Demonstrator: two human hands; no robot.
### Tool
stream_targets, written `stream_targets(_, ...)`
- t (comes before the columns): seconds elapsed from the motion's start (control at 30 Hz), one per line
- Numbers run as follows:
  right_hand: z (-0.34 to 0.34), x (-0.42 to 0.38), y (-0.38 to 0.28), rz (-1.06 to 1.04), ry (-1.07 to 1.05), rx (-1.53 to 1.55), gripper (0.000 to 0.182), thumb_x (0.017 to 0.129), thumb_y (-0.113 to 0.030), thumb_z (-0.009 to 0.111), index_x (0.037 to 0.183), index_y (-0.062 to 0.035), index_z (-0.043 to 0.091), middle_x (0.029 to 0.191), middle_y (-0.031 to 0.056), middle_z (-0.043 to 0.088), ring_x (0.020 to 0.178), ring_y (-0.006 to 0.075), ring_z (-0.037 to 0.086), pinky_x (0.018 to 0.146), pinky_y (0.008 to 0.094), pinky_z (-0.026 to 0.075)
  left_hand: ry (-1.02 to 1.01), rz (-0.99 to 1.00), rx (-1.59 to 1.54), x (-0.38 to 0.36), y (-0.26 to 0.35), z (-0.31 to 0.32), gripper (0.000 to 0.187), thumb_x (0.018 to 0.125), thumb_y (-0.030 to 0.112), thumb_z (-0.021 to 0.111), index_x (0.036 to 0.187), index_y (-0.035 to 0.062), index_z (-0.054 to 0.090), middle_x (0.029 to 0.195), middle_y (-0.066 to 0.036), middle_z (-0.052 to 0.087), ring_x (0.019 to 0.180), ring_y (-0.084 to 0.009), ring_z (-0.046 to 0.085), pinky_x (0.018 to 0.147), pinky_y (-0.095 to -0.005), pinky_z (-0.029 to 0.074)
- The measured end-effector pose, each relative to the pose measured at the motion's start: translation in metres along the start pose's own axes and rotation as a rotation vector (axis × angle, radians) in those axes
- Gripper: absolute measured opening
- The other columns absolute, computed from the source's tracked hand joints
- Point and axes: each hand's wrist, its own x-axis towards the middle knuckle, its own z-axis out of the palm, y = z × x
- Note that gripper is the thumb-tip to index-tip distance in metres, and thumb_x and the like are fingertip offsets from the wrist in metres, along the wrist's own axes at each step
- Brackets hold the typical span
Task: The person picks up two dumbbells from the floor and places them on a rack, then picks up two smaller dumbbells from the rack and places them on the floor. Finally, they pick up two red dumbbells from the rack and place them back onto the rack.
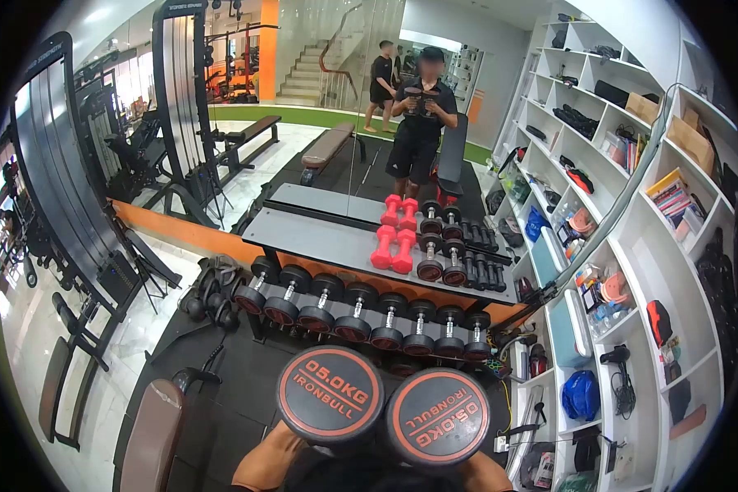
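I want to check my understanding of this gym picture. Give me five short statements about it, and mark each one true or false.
1. The two nearest dumbbells are marked 05.0KG. True.
2. The lettering on both reads upright. False: on the one at picture right it is upside down.
3. The red dumbbells lie on the floor. False: they are on the rack's top shelf.
4. The person's reflection shows in the mirror. True.
5. The large blue bag is on a bench. False: it is in the white shelving.
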Motion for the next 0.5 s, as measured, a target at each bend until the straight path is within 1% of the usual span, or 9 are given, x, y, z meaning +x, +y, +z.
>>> stream_targets(0.23,-0.029,0.041,-0.023,0.012,-0.007,0.0,0.013,0.092,-0.011,0.06,0.085,-0.01,0.05,0.074,0.0026,0.048,0.063,0.0149,0.047,0.06,0.0299,0.044,0.03,0.039,-0.002,0.041,0.017,-0.007,0.023,0.091,0.013,0.066,0.109,0.0002,0.062,0.088,-0.007,0.061,0.072,-0.0181,0.059,0.064,-0.0307,0.052)
stream_targets(0.37,-0.063,0.078,-0.042,0.031,-0.022,0.012,0.011,0.092,-0.01,0.061,0.087,-0.0098,0.051,0.076,0.0027,0.049,0.064,0.0149,0.048,0.061,0.0301,0.045,0.061,0.055,0.005,0.084,0.031,-0.01,0.023,0.091,0.013,0.066,0.11,0.0003,0.062,0.09,-0.007,0.062,0.074,-0.0182,0.06,0.065,-0.0307,0.052)
stream_targets(0.5,-0.105,0.125,-0.07,0.048,-0.045,0.026,0.01,0.092,-0.009,0.061,0.088,-0.0096,0.051,0.078,0.0029,0.05,0.066,0.015,0.048,0.062,0.0302,0.045,0.097,0.073,0.004,0.142,0.04,-0.014,0.023,0.09,0.012,0.066,0.11,0.0004,0.062,0.091,-0.007,0.062,0.076,-0.0183,0.06,0.066,-0.0307,0.053)
